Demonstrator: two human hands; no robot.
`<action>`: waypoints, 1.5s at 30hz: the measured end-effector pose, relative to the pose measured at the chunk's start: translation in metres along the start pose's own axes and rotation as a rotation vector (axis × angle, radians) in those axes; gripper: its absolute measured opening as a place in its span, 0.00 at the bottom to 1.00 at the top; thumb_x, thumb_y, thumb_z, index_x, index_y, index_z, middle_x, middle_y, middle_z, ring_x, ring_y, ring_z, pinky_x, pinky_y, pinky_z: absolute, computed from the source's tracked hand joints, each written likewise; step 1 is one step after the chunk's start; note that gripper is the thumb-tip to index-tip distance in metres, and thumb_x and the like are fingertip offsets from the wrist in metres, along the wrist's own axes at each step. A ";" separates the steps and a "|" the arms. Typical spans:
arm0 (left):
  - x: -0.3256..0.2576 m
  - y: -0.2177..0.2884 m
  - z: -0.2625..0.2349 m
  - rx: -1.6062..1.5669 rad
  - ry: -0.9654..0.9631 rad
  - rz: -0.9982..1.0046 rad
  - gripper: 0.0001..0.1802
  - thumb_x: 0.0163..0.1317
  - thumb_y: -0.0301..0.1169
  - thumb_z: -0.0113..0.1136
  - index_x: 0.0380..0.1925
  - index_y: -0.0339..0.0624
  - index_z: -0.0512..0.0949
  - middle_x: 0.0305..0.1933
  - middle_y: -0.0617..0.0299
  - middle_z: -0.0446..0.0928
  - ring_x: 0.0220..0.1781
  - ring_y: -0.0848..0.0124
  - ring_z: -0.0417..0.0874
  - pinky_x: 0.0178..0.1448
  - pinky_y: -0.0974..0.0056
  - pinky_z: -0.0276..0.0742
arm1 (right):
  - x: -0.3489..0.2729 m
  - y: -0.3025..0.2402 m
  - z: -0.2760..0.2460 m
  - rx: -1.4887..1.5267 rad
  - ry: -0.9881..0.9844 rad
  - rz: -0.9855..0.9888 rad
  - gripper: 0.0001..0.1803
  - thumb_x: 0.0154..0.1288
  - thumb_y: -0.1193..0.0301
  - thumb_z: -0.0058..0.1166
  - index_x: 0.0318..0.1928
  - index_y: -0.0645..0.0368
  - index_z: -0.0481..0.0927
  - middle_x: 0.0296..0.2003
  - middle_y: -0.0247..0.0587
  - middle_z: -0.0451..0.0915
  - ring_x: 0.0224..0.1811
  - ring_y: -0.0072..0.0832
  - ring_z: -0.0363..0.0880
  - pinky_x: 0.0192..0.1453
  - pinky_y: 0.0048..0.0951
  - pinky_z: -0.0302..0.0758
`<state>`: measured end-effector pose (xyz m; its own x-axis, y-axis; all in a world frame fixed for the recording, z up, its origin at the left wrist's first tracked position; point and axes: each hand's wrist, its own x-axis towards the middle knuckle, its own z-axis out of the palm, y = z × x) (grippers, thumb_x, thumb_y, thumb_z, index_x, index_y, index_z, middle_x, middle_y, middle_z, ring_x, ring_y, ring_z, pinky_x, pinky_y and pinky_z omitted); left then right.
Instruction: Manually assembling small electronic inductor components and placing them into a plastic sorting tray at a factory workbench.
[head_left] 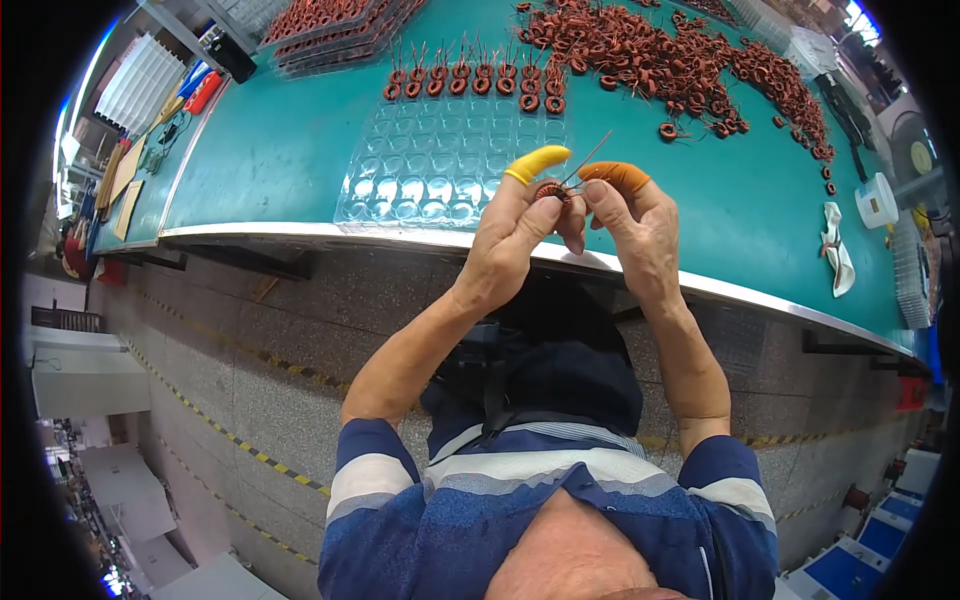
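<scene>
Both the left hand [510, 240] and the right hand [635, 225] pinched one small copper-wound ring coil [549, 192] above the clear plastic blister tray [440, 170] on the green table [270, 150].

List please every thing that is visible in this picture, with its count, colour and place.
wound ring coil: one, reddish-brown, pinched between both hands
clear blister tray: one, transparent, on the table before the hands
coils in tray: about a dozen, reddish-brown, far row
loose coil pile: many, reddish-brown, far right
table: one, green
white cloth: one, right edge
white container: one, right
left hand: yellow finger cot
right hand: orange finger cot
</scene>
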<state>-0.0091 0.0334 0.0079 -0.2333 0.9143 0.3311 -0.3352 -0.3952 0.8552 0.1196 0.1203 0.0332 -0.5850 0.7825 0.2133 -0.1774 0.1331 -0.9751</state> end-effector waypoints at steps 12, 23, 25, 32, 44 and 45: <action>0.011 -0.012 0.001 0.135 0.096 -0.146 0.13 0.71 0.32 0.49 0.44 0.32 0.73 0.25 0.65 0.74 0.25 0.78 0.74 0.31 0.72 0.72 | -0.003 0.022 -0.002 0.141 0.053 -0.077 0.13 0.65 0.71 0.59 0.46 0.67 0.80 0.37 0.38 0.82 0.40 0.20 0.78 0.46 0.21 0.74; 0.019 0.029 -0.057 0.313 0.270 0.023 0.10 0.70 0.30 0.50 0.46 0.38 0.75 0.24 0.64 0.74 0.22 0.78 0.74 0.28 0.72 0.73 | 0.069 0.041 -0.069 -0.407 0.142 -0.140 0.14 0.66 0.68 0.57 0.48 0.63 0.80 0.36 0.34 0.82 0.35 0.18 0.75 0.40 0.20 0.73; 0.021 0.038 -0.072 0.341 0.260 0.004 0.09 0.70 0.30 0.51 0.44 0.38 0.76 0.25 0.64 0.77 0.23 0.78 0.75 0.29 0.73 0.74 | 0.095 0.057 -0.098 -0.723 0.153 -0.259 0.14 0.64 0.70 0.56 0.48 0.63 0.80 0.37 0.37 0.80 0.32 0.20 0.77 0.39 0.22 0.74; 0.050 0.025 -0.113 0.623 0.303 0.019 0.10 0.65 0.31 0.59 0.41 0.36 0.78 0.32 0.64 0.81 0.30 0.78 0.80 0.36 0.73 0.75 | 0.133 0.096 -0.127 -1.263 -0.027 -0.526 0.14 0.62 0.70 0.55 0.46 0.63 0.78 0.44 0.45 0.75 0.47 0.41 0.73 0.52 0.39 0.71; 0.128 -0.005 -0.091 1.044 0.162 0.025 0.11 0.57 0.35 0.66 0.35 0.40 0.84 0.30 0.65 0.82 0.30 0.78 0.79 0.37 0.71 0.72 | 0.130 0.093 -0.127 -1.239 -0.036 -0.516 0.10 0.61 0.71 0.54 0.41 0.64 0.78 0.43 0.43 0.76 0.47 0.41 0.73 0.52 0.38 0.71; 0.131 -0.010 -0.093 1.056 0.147 0.008 0.12 0.56 0.35 0.67 0.35 0.39 0.84 0.30 0.63 0.82 0.31 0.76 0.79 0.38 0.70 0.73 | 0.130 0.092 -0.125 -1.227 -0.032 -0.515 0.10 0.61 0.71 0.54 0.40 0.65 0.79 0.43 0.43 0.76 0.47 0.41 0.73 0.52 0.38 0.70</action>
<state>-0.1215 0.1483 0.0057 -0.3634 0.8646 0.3470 0.6117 -0.0595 0.7888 0.1262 0.3106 -0.0368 -0.6877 0.4654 0.5572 0.4311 0.8793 -0.2023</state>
